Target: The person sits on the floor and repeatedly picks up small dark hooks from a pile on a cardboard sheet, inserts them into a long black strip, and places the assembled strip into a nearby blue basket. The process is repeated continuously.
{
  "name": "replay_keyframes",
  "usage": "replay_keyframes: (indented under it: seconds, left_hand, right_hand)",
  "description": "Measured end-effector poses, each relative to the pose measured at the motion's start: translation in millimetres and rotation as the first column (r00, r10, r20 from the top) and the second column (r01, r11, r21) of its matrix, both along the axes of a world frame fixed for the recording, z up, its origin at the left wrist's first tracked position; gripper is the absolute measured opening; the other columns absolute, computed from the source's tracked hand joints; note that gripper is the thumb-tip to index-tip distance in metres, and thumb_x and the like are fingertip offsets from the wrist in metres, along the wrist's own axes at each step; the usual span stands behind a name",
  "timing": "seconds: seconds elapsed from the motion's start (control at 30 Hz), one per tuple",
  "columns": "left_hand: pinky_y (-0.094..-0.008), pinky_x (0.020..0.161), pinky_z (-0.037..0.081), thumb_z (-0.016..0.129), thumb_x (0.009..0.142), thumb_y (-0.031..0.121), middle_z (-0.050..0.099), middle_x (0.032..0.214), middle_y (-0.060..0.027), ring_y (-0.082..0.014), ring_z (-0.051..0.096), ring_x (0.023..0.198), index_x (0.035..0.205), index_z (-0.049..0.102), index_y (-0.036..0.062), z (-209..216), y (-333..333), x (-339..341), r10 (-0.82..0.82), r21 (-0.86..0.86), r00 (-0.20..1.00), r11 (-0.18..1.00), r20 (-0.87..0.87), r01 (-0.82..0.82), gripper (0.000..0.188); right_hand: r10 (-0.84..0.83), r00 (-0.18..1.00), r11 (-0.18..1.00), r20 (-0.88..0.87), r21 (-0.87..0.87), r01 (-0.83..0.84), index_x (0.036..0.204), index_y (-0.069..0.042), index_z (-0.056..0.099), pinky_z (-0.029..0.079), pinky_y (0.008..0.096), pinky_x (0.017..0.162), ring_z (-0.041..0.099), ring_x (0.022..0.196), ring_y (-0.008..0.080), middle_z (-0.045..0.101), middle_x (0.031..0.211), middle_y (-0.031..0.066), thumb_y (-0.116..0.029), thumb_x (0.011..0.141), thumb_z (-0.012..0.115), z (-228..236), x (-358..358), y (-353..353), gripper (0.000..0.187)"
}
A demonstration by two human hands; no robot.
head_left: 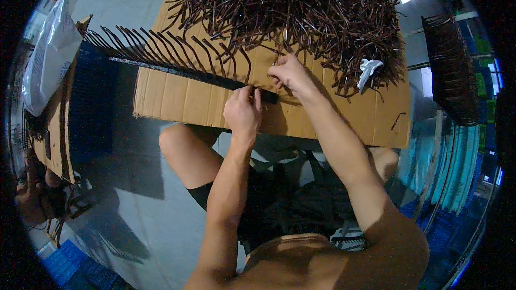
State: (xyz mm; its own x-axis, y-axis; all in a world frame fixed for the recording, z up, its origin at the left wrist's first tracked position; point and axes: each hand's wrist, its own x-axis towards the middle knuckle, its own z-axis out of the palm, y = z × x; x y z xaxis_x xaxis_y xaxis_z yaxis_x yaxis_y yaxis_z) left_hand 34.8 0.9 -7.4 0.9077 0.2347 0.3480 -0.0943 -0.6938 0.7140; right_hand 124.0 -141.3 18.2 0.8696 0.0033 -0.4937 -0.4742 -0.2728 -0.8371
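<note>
My left hand (243,111) is closed with its fingertips at the near end of a long dark bar (217,80), which lies aslant over the cardboard (161,96). A row of curved, thin dark brown pieces (185,48) stands out along the bar's far side, like the teeth of a comb. To the right of the bar's end, my right hand (293,78) is closed in a pinch near the front of a big heap of similar loose pieces (301,8). What its fingertips hold, if anything, is too small to make out.
Crumpled white paper (368,72) rests on the heap's right side. One loose piece (398,121) lies near the cardboard's right edge. A plastic bag (51,53) is at the left. Another dark row of pieces (454,70) hangs above teal panels (449,166) at the right.
</note>
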Motion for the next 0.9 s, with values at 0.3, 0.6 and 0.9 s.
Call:
replay_keyframes:
  seconds: [0.3, 0.6, 0.9]
  left_hand:
    - [-0.0384, 0.064, 0.049, 0.063, 0.085, 0.016, 0.063, 0.082, -0.0138, -0.0337, 0.061, 0.074, 0.087, 0.064, 0.0036, 9, 0, 1, -0.086, 0.017, 0.996, 0.996, -0.023, 0.086, 0.012]
    - [-0.04, 0.065, 0.047, 0.062, 0.084, 0.015, 0.061, 0.083, -0.014, -0.0349, 0.059, 0.076, 0.087, 0.061, 0.0037, 10, 1, 1, -0.09, 0.019, 0.995, 0.996, -0.037, 0.091, 0.012]
    - [-0.0415, 0.066, 0.047, 0.063, 0.083, 0.015, 0.06, 0.081, -0.0138, -0.0352, 0.059, 0.076, 0.087, 0.061, 0.0039, 9, 2, 1, -0.086, 0.016, 0.995, 0.996, -0.042, 0.086, 0.012]
  right_hand:
    - [0.056, 0.945, 0.977, 0.323, 0.176, -0.119, 0.095, -0.001, 0.062, 0.048, 0.0238, 0.073, 0.059, 0.082, 0.0097, 0.064, 0.088, 0.0042, -0.006, 0.083, 0.063, 6, -41, 6, 0.013]
    - [0.097, 0.894, 0.994, 0.438, 0.011, -0.113, 0.094, 0.001, 0.065, 0.051, 0.0304, 0.072, 0.066, 0.079, 0.0183, 0.069, 0.087, 0.0131, -0.018, 0.082, 0.064, 5, -50, 12, 0.022]
    - [0.114, 0.915, 0.993, 0.386, -0.006, -0.122, 0.095, 0.001, 0.064, 0.052, 0.032, 0.073, 0.067, 0.079, 0.0195, 0.069, 0.088, 0.0133, -0.018, 0.083, 0.062, 24, -58, 16, 0.023]
